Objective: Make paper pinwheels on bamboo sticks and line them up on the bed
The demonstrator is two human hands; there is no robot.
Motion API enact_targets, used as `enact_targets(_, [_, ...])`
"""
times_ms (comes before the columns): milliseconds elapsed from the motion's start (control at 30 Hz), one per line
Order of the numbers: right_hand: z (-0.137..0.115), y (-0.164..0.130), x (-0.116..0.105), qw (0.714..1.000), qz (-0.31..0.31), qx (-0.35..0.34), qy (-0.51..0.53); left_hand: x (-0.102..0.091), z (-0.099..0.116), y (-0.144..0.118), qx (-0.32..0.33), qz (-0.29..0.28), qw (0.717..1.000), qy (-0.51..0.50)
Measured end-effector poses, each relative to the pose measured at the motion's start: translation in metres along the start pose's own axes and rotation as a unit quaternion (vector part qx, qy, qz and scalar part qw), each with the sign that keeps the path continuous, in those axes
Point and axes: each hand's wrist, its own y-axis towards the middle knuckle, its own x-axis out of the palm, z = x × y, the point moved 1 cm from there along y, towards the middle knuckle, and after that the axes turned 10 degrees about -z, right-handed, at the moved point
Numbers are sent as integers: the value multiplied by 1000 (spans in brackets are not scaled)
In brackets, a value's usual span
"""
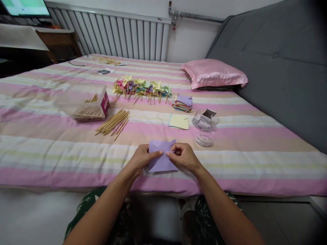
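A square of purple paper [163, 165], slit inward from its corners, is between my hands just above the bed's front edge. My left hand [143, 157] grips its left side, the thumb lying flat on top near the middle. With thumb and fingertips, my right hand [184, 156] pinches the paper at the right of its centre. Whether a small pin is in that pinch is too small to tell. Beyond the hands lies a short stack of pale yellow paper squares [179, 121]. Clear plastic tubs [204, 139] with small contents stand to its right.
Loose thin wooden sticks [113, 122] lie left, beside a clear plastic box [89, 112] of more sticks. Finished paper pinwheels [143, 87] form a row behind. A thicker pile of coloured squares [182, 103] and a pink pillow [214, 74] are farther right on the striped bed [63, 153].
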Motion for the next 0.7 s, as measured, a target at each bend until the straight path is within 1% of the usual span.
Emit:
enact_targets(300, [-2, -1, -1, 1000, -3, 2, -5, 1, 2, -1, -3, -16, 1000, -11])
enact_targets(533, [-3, -1, -1, 1000, -8, -3, -21, -1, 0, 0, -1, -26, 1000, -1])
enact_targets(633, [-2, -1, -1, 1000, -9, -2, -29, -1, 0, 0, -2, -15, 1000, 5])
enact_targets(700, [-2, -1, 0, 999, -9, -4, -33, 0, -1, 0, -1, 4, 1000, 12])
